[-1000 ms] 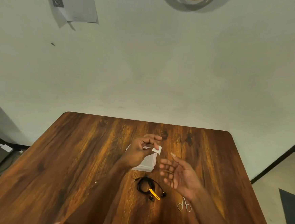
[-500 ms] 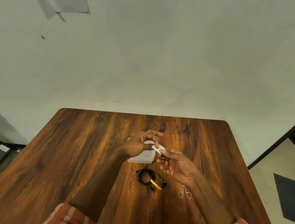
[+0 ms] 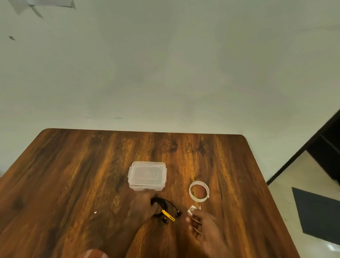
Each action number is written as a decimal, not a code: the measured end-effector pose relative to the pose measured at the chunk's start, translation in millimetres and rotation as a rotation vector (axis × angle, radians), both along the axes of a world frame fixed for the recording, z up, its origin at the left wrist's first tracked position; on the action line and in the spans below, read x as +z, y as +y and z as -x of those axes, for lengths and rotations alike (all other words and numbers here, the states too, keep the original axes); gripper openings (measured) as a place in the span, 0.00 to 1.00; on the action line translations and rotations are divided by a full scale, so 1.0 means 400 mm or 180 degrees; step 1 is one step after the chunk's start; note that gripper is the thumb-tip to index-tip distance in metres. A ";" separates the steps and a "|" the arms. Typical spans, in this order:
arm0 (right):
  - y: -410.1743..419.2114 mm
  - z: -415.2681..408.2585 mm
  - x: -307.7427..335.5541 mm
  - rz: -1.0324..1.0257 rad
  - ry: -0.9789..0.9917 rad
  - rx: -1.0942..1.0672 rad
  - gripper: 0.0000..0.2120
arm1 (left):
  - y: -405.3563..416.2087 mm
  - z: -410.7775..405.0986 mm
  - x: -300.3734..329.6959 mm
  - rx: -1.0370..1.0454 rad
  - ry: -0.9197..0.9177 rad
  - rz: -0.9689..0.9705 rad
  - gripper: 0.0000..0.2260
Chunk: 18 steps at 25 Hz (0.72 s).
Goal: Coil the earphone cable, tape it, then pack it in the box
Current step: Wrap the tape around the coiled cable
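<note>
The black earphone cable lies coiled on the wooden table, with a yellow tag at its near side. My left hand is on the coil's left edge, fingertips curled onto the cable. My right hand hovers just right of the coil and pinches a small white piece of tape. A clear plastic box with its lid on stands just behind the coil. The tape roll lies flat to the box's right.
A metal tip of the scissors shows beside my right hand; the rest is hidden under it. A tiny white scrap lies left of my arm. The table's right edge drops to the floor with a dark mat.
The tape roll has left my left hand and now lies on the table. My left hand dropped onto the coiled cable. My right hand came away holding a torn piece of tape.
</note>
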State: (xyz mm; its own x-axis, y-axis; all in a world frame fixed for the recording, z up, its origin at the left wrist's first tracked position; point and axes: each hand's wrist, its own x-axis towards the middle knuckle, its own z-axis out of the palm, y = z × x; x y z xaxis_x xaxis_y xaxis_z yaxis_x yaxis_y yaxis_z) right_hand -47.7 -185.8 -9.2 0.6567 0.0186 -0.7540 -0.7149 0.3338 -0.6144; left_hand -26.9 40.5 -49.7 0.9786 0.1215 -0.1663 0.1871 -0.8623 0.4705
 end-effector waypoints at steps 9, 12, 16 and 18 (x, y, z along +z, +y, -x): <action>-0.079 0.067 -0.033 0.0580 0.0025 -0.0233 0.06 | -0.011 -0.099 -0.090 -0.0786 0.0428 -0.1362 0.15; -0.085 0.077 -0.042 0.0672 0.0085 -0.0283 0.06 | -0.010 -0.111 -0.107 -0.0884 0.0444 -0.1492 0.17; -0.087 0.087 -0.045 0.0667 0.0067 -0.0223 0.04 | 0.002 -0.120 -0.108 -0.1038 0.0459 -0.1451 0.20; -0.084 0.088 -0.042 0.0648 0.0052 -0.0204 0.05 | 0.007 -0.124 -0.103 -0.1011 0.0496 -0.1250 0.20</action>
